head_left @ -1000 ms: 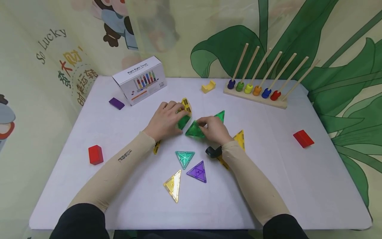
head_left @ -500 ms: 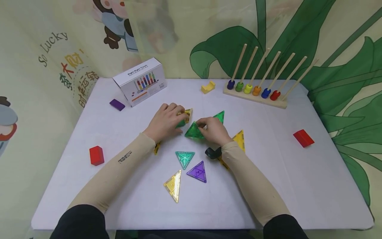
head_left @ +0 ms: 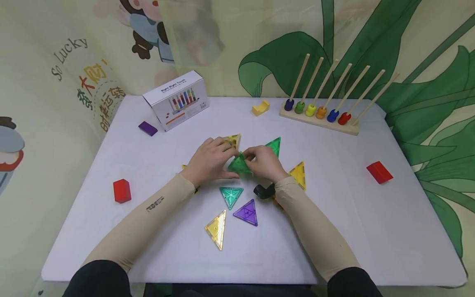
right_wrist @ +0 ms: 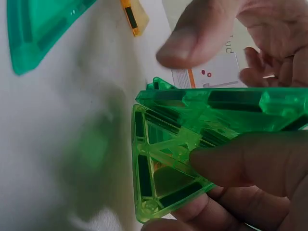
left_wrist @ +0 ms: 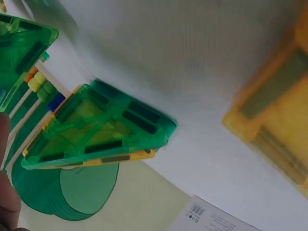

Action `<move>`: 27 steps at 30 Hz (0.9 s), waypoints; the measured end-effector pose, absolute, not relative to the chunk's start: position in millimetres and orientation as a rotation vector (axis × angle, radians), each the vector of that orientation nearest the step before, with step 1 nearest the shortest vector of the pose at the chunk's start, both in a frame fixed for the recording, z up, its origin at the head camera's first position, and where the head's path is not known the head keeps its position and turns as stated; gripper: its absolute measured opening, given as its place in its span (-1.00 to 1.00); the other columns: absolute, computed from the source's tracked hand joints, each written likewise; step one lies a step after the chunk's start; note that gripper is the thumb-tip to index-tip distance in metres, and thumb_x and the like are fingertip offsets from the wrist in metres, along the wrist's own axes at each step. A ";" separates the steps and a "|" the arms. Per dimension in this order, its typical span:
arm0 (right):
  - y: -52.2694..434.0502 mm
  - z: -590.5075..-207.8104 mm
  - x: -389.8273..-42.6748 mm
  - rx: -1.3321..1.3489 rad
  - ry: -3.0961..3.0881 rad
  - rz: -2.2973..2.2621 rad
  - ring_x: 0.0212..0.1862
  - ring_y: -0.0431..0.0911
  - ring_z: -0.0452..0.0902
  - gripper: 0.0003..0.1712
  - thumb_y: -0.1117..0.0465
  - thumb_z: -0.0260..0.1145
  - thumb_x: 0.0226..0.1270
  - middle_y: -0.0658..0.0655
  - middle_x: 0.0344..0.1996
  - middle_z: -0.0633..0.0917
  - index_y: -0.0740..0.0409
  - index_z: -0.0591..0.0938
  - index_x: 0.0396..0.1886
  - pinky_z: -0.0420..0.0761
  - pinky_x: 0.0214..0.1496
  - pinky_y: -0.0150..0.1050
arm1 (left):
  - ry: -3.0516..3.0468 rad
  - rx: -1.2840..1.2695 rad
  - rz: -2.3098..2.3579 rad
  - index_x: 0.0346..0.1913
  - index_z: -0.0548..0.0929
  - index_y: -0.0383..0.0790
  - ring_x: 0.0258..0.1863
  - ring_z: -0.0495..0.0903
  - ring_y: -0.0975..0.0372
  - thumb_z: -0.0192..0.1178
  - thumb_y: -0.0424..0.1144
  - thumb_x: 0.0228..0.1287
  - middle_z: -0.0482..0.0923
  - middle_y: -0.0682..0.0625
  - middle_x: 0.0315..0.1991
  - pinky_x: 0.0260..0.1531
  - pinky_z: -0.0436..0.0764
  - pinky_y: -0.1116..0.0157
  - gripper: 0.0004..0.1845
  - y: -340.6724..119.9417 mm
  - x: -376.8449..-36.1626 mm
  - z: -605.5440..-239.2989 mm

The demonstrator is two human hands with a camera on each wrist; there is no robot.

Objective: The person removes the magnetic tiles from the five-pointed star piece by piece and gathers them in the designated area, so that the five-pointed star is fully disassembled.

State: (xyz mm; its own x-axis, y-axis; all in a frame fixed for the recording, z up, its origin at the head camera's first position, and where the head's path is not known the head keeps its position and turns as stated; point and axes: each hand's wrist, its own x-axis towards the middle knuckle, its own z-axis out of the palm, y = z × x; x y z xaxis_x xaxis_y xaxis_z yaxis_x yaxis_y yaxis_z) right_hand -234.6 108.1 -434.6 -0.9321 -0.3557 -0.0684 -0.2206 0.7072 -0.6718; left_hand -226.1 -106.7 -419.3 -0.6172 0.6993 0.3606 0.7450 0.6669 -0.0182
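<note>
My right hand [head_left: 265,164] pinches green triangular magnetic tiles [head_left: 238,165] between thumb and fingers above the table centre. Two of these tiles [right_wrist: 168,163] meet at an angle in the right wrist view. My left hand [head_left: 210,161] is just left of them; its thumb [right_wrist: 180,48] is straight and apart from the held tiles, its other fingers partly hidden. Behind the left fingertips stands a yellow triangular tile [head_left: 233,140]; in the left wrist view a green tile [left_wrist: 106,125] leans on it. Another green tile [head_left: 274,145] is beyond the right hand.
Teal [head_left: 231,197], purple [head_left: 246,212] and yellow [head_left: 216,230] triangular tiles lie nearer. More yellow tiles [head_left: 299,175] are beside both forearms. Farther out are red blocks [head_left: 122,191], a purple block [head_left: 148,128], a yellow block [head_left: 261,108], a box [head_left: 178,103] and a pegged bead rack [head_left: 319,119].
My left hand has moved away from the yellow and green tiles behind it, toward the tiles in my right hand. The yellow tile has tilted and shifted. The right hand has moved slightly left.
</note>
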 end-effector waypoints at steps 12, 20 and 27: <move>109.7 -435.3 -226.5 -0.600 2.671 -1.034 -0.31 -0.11 0.58 -0.71 0.22 0.38 0.40 0.14 -0.17 0.83 0.16 0.79 0.06 0.53 -0.28 -0.33 | -2.828 -0.899 -0.642 0.01 0.72 -0.20 -0.43 0.52 0.19 0.36 -0.21 0.26 0.73 -0.05 -0.34 -0.33 0.56 0.22 -0.71 -120.3 -210.7 -419.6; 117.4 -433.9 -223.4 -0.572 2.633 -0.971 -0.23 -0.08 0.57 -0.69 0.15 0.38 0.45 0.11 -0.08 0.81 0.10 0.77 0.11 0.55 -0.17 -0.27 | -3.004 -0.709 -0.929 0.00 0.71 -0.17 -0.48 0.42 0.23 0.35 -0.21 0.25 0.65 0.00 -0.39 -0.44 0.39 0.32 -0.72 -143.9 -190.4 -412.9; 133.1 -435.1 -226.3 -0.402 2.641 -0.922 -0.22 -0.04 0.54 -0.67 0.13 0.34 0.47 0.14 -0.08 0.76 0.13 0.72 0.14 0.53 -0.18 -0.24 | -3.260 -0.703 -1.029 0.05 0.64 -0.13 -0.58 0.44 0.29 0.39 -0.22 0.24 0.59 0.09 -0.51 -0.51 0.46 0.37 -0.67 -182.5 -162.6 -414.2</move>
